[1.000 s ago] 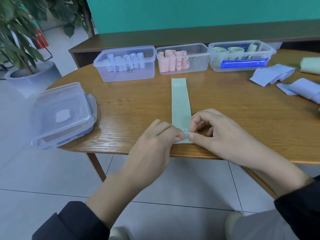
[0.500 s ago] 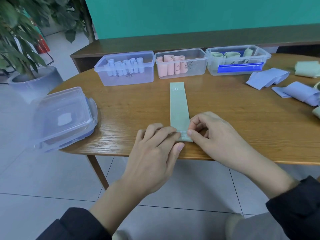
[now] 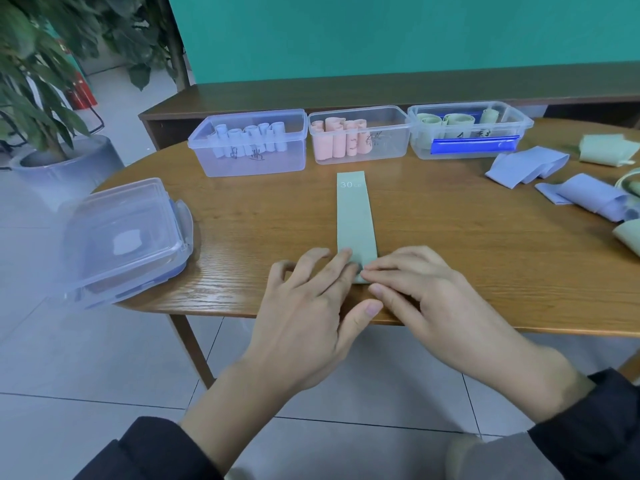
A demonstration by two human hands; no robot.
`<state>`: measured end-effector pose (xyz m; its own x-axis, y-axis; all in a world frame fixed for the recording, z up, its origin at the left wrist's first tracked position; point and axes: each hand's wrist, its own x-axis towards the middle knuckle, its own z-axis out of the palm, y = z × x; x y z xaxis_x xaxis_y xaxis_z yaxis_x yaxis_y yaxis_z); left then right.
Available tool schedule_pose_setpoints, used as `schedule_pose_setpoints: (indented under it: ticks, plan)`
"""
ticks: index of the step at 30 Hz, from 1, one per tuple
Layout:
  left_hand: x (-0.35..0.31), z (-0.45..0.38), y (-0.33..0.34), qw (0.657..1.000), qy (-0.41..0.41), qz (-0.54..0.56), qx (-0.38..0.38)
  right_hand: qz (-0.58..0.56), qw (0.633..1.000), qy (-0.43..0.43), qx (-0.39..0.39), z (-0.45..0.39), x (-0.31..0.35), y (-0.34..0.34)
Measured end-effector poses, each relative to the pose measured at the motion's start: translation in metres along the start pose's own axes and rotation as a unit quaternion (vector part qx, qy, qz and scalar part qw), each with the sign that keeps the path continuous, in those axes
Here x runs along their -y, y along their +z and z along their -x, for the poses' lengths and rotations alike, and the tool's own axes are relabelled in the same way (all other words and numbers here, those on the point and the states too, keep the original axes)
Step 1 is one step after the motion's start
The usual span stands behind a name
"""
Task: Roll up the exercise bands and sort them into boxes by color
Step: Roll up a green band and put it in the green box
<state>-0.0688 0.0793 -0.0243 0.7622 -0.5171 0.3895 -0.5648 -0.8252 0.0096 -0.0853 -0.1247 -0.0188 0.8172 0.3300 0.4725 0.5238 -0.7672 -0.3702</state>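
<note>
A pale green band [image 3: 354, 216] printed "30 LB" lies flat on the wooden table [image 3: 485, 244], stretched away from me. Its near end is rolled over and pinched under the fingertips of my left hand [image 3: 304, 317] and my right hand [image 3: 429, 299] near the front edge. Three clear boxes stand in a row at the back: a left box [image 3: 207, 154] with blue rolls, a middle box [image 3: 391, 143] with pink rolls, a right box [image 3: 519, 133] with green rolls.
Loose blue bands [image 3: 526, 164] and green bands [image 3: 606, 150] lie unrolled at the right of the table. Stacked clear lids [image 3: 121, 237] sit at the left edge. A potted plant [image 3: 41, 98] stands on the floor, and a wooden bench [image 3: 346, 95] runs behind.
My fingers have rolled the band's near end a little further up the strip, and my left hand has spread flatter over it. The view has shifted slightly.
</note>
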Motion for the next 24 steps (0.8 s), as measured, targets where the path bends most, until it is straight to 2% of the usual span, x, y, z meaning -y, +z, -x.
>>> schedule_pose_setpoints:
  ticks: [5,11,17,20,24]
  plan:
    - [-0.001,-0.002,-0.002,1.0,-0.015,0.008,0.016,0.054,0.996,0.056,0.053,0.001,0.008,-0.004]
    - [-0.001,-0.009,-0.004,0.997,-0.042,0.001,0.063,0.114,0.983,0.076,0.118,-0.003,0.01,-0.005]
    - [-0.001,-0.014,-0.002,0.995,-0.068,0.005,0.077,0.143,0.969,0.103,0.171,-0.011,0.015,-0.008]
    - [0.0,-0.014,-0.003,0.997,-0.061,0.023,0.04,0.147,0.967,0.107,0.181,-0.012,0.017,-0.009]
    - [0.006,-0.004,0.003,0.987,0.01,0.102,-0.127,0.146,0.968,0.104,0.175,-0.016,0.015,-0.008]
